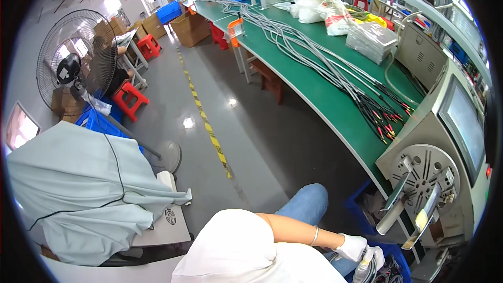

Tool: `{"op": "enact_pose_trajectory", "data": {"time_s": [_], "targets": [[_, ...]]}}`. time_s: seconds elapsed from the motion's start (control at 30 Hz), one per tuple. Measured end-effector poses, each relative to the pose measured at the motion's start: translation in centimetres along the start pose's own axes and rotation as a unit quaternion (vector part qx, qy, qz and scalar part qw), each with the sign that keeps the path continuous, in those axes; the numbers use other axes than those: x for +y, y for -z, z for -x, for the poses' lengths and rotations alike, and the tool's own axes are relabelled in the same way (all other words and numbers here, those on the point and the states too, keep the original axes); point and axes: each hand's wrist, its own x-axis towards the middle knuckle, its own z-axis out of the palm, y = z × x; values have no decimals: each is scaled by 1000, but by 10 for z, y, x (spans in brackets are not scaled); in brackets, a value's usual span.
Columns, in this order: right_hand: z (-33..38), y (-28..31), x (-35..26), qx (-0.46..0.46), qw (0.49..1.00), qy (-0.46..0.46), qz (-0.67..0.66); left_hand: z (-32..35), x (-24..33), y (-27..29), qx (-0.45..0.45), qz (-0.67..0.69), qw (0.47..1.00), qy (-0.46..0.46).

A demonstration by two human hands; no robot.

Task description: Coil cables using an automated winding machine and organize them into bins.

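At five o'clock, the right hand (pixel 374 256) pinches grey cables (pixel 372 272). The left hand (pixel 351 247) is beside it, its grip unclear.

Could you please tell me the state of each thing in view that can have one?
Left hand: gloved, grip unclear
Right hand: gloved, curled on grey cables
Grey cables: bunched at the hands
Long cables: laid out lengthwise, ends loose
Fan: upright, running or not unclear
Cloth: draped, creased
Blue bin: open
Red stool: upright
Screen: lit or not unclear
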Motion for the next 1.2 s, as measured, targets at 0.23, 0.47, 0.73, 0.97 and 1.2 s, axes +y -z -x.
{"op": "enact_pose_trajectory", "data": {"time_s": [0.23,0.47,0.73,0.97,1.2], "targets": [[-9,-19,-7,19,1000,5,-15,7,-1,7,-3,13,1000,15],[-19,-35,-13,25,999,9,-30,22,6,27,1,68,997,30],[-24,-45,-17,36,998,12,-57,11,-8,20,-37,91,995,28],[-27,-54,-20,38,989,13,-140,10,-14,17,-53,89,994,34],[-31,-58,-26,97,972,37,-211,8,-13,15,-50,77,995,39]]}}
